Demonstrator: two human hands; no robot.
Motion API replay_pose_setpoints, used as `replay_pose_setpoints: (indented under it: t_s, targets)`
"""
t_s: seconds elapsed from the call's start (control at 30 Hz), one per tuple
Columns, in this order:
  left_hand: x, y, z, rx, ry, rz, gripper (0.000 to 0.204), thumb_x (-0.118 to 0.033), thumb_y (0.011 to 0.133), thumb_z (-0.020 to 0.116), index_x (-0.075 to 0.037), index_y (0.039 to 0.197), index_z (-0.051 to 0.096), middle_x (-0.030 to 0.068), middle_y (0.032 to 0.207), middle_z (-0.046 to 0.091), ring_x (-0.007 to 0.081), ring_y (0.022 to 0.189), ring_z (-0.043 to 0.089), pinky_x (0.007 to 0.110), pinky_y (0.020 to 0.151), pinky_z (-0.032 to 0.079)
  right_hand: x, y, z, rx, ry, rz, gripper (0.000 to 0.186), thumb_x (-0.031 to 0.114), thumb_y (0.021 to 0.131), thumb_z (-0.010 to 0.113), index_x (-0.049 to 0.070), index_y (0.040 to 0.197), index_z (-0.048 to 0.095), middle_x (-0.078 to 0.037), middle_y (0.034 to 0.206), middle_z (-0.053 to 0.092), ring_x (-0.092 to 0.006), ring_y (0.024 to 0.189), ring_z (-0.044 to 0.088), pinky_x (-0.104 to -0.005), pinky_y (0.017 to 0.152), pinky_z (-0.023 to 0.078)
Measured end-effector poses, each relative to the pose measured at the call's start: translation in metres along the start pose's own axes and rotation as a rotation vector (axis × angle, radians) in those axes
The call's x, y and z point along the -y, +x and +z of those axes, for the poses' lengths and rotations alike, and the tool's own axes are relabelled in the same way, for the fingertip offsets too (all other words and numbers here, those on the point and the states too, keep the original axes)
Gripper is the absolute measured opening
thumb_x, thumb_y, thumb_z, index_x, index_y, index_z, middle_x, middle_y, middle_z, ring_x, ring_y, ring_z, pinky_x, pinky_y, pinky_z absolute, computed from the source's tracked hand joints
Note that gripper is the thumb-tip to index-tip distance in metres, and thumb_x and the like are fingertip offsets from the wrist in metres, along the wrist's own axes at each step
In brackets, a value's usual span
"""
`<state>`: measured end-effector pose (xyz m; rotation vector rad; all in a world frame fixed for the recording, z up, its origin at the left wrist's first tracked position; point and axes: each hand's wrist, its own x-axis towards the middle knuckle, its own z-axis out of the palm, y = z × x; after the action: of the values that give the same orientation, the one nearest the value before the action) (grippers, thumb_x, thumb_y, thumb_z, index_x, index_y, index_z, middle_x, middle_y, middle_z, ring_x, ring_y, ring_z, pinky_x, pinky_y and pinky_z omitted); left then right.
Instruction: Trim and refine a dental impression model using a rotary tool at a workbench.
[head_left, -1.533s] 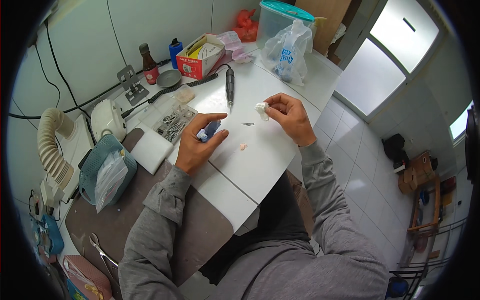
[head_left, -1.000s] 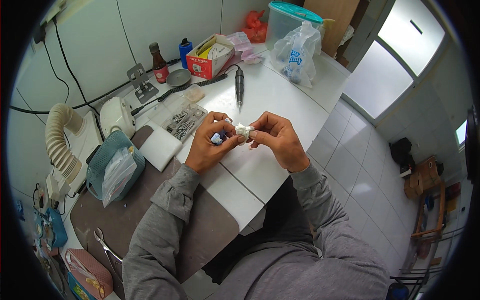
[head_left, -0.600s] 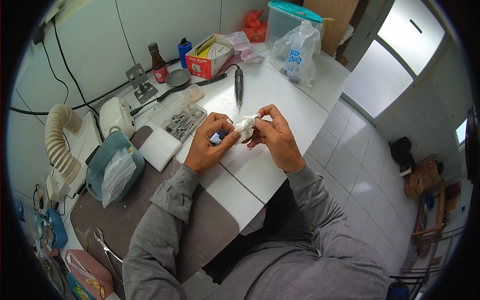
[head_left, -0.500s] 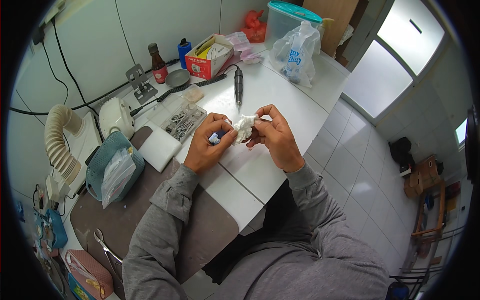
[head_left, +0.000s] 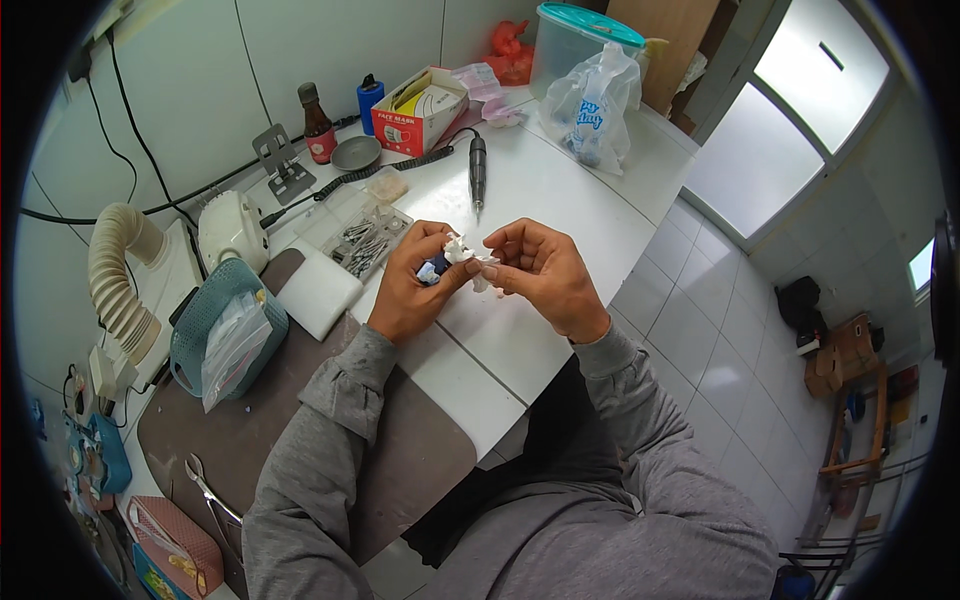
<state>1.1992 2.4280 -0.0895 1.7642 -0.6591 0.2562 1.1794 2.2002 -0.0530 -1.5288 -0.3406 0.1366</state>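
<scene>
A crumpled white tissue is bunched between my two hands over the white tiled tabletop. Thumb and fingers of my left hand are closed on it from the left side. Tucked in the same palm is a small blue and white piece, mostly covered by the fingers, so its kind does not show. My right hand pinches the lower right edge of the tissue between thumb and forefinger, its other fingers curled. Beyond the hands lies a dark handpiece drill with a coiled cord, its tip toward me.
A box of metal bits and a white block lie left of my hands. Farther left are a teal basket and a ribbed hose. Pliers rest on the brown mat. A mask box stands behind.
The tissue has bunched up toward my left hand and looks smaller. My right hand's fingers have shifted left and now pinch it lower down.
</scene>
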Motion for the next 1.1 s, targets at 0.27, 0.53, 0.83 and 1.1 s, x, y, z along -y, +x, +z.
replay_pose_setpoints:
  t_s: [0.27,0.53,0.83,1.1]
  targets:
    - [0.002,0.000,0.001,-0.053,-0.139,-0.121,0.025,-0.024,0.104,0.083,0.000,0.108,0.077,0.0052,0.117,0.062,0.0154,0.106,0.061,0.030,0.095,0.050,-0.007,0.003,-0.017,-0.151,0.129,-0.117,0.025,0.004,0.103,0.074,-0.003,0.126,0.068,-0.012,0.112,0.074,-0.0178,0.103,0.073,-0.0364,0.097,0.063]
    - [0.003,0.001,-0.002,0.011,-0.056,-0.079,0.020,-0.018,0.105,0.080,0.001,0.108,0.075,0.0062,0.123,0.062,0.0164,0.114,0.060,0.030,0.102,0.047,-0.005,0.001,-0.003,-0.205,0.225,-0.086,0.047,0.008,0.103,0.079,-0.003,0.141,0.055,-0.015,0.118,0.070,-0.0209,0.107,0.073,-0.0372,0.097,0.064]
    - [-0.001,-0.001,-0.004,0.023,-0.059,-0.077,0.017,-0.014,0.102,0.078,-0.001,0.113,0.077,0.0074,0.125,0.061,0.0192,0.122,0.061,0.033,0.109,0.046,0.000,0.001,-0.006,-0.060,-0.036,0.057,0.056,0.005,0.095,0.084,-0.003,0.142,0.053,-0.013,0.113,0.069,-0.0181,0.097,0.073,-0.0324,0.086,0.063]
    - [0.001,0.000,-0.001,-0.011,-0.030,-0.061,0.022,-0.014,0.094,0.080,-0.002,0.113,0.080,0.0092,0.120,0.061,0.0228,0.116,0.062,0.036,0.106,0.049,0.002,0.003,0.005,-0.212,0.201,-0.108,0.049,-0.008,0.097,0.069,-0.001,0.142,0.051,-0.013,0.107,0.073,-0.0195,0.095,0.073,-0.0353,0.083,0.063]
